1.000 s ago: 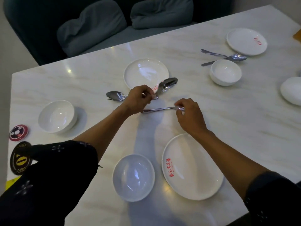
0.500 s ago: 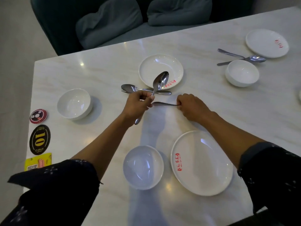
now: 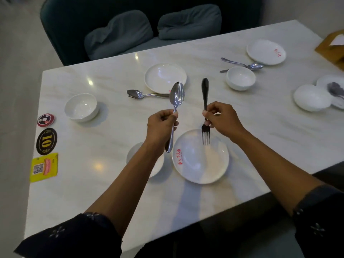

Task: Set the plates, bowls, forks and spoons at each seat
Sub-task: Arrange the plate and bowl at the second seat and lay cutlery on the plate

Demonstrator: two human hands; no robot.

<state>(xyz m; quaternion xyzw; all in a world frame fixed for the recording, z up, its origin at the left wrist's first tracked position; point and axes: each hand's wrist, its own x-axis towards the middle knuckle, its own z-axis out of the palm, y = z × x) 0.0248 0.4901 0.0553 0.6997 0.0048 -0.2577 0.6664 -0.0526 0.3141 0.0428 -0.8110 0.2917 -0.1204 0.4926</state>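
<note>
My left hand (image 3: 162, 125) grips a steel spoon (image 3: 176, 97) held upright, bowl end up. My right hand (image 3: 222, 119) holds a fork (image 3: 205, 112) with its tines pointing down over the near white plate (image 3: 201, 164). A white bowl (image 3: 130, 155) sits left of that plate, mostly hidden by my left forearm. Across the table lie a second plate (image 3: 164, 77), a spoon and fork pair (image 3: 141, 94) beside it, and a bowl (image 3: 81, 107) at the left. Far right are another plate (image 3: 266, 51), bowl (image 3: 240, 78) and cutlery (image 3: 242, 64).
Stickers lie along the left table edge: a round one (image 3: 45, 120), a black "10" oval (image 3: 46, 141) and a yellow QR label (image 3: 44, 167). A stack of white dishes with cutlery (image 3: 316, 97) sits at the right edge. A dark sofa with cushions (image 3: 149, 28) stands behind the table.
Both hands lifted off the table toward me. The left raised the spoon upright; the right picked up the fork and turned it tines-down over the near plate.
</note>
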